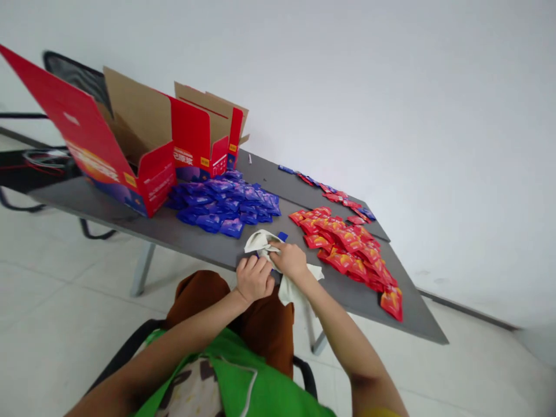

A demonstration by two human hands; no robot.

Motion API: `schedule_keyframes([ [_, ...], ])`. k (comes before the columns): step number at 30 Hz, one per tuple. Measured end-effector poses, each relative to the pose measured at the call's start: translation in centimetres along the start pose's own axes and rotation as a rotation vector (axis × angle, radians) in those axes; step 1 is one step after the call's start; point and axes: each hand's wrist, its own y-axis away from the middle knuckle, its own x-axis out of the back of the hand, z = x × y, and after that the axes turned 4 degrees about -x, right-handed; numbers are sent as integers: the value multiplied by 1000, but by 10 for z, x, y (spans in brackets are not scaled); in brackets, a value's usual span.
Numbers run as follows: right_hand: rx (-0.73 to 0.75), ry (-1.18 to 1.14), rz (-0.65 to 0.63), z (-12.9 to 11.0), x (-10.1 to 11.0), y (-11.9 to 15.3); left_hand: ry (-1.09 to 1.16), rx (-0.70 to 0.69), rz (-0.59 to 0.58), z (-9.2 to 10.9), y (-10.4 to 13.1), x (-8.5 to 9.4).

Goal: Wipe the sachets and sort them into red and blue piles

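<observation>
My right hand (289,259) is closed on a white cloth (260,238) near the table's front edge. One end of the cloth (293,292) hangs over the edge. Part of a blue packet (282,236) shows beside the cloth, with more blue just under it. Close by on the left, my left hand (255,279) has its fingers curled at the table edge; whatever they hold is hidden. Beyond the hands lies a pile of blue packets (226,202), and to the right a pile of red packets (347,243).
Open red cartons (156,174) stand on the left of the grey table (204,246). More red and blue packets (334,194) lie in a row along the far side. A small white item (249,158) lies near the cartons, and a white wall (369,104) rises behind.
</observation>
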Motion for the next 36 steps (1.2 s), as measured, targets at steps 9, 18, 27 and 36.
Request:
schedule_keyframes([
  [9,-228,-33,83,20,8,-52,0,134,-104,16,-12,21],
  [18,-27,-127,244,23,-7,-2,24,145,-212,17,-10,36],
  [27,-204,-58,166,18,5,-34,-78,163,-388,27,-50,46],
  [36,-180,-339,515,45,10,2,-87,150,-468,5,-60,44],
])
